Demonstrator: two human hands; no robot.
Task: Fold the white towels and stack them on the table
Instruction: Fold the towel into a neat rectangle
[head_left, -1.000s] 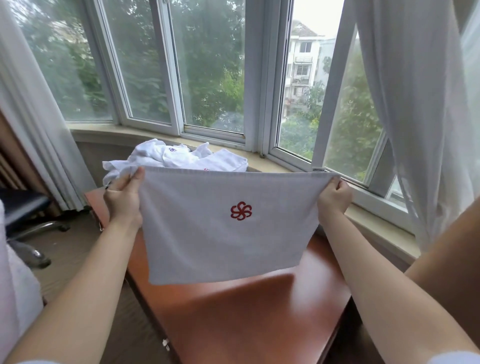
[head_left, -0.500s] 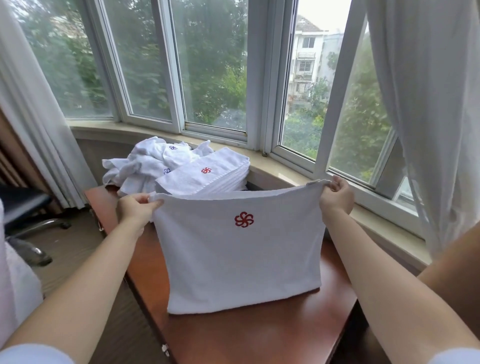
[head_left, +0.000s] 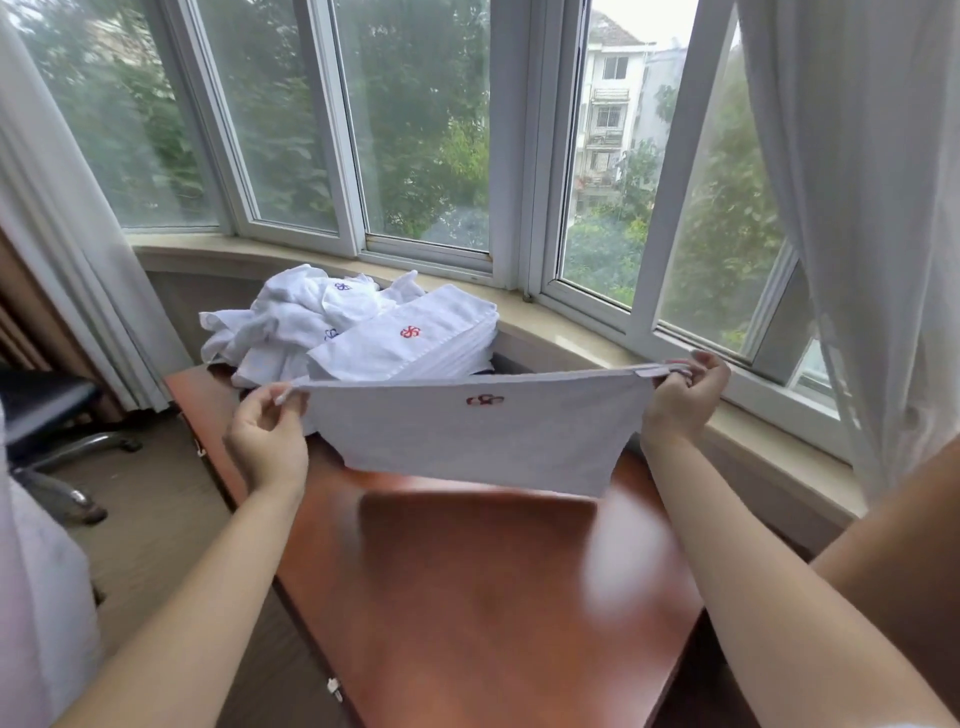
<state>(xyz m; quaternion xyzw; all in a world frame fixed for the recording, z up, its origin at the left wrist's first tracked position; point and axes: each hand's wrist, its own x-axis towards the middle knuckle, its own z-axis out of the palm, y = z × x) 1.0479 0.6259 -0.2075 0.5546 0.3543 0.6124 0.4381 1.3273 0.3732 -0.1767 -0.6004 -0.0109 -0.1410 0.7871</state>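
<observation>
White towel (head_left: 483, 441), lower edge blurred, pinched by left hand (head_left: 267, 441) and right hand (head_left: 680, 400).

Reddish-brown wooden bench (head_left: 467, 597), glossy top. Far end: stack of folded white towels (head_left: 410, 340), red logo on the top one, toward the far right corner. Heap of crumpled white towels (head_left: 291, 319) touching it at the far left corner.

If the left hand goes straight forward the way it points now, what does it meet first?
Probably the towel pile behind the held towel. The left hand points up and away toward it, though depth is hard to judge.
</observation>
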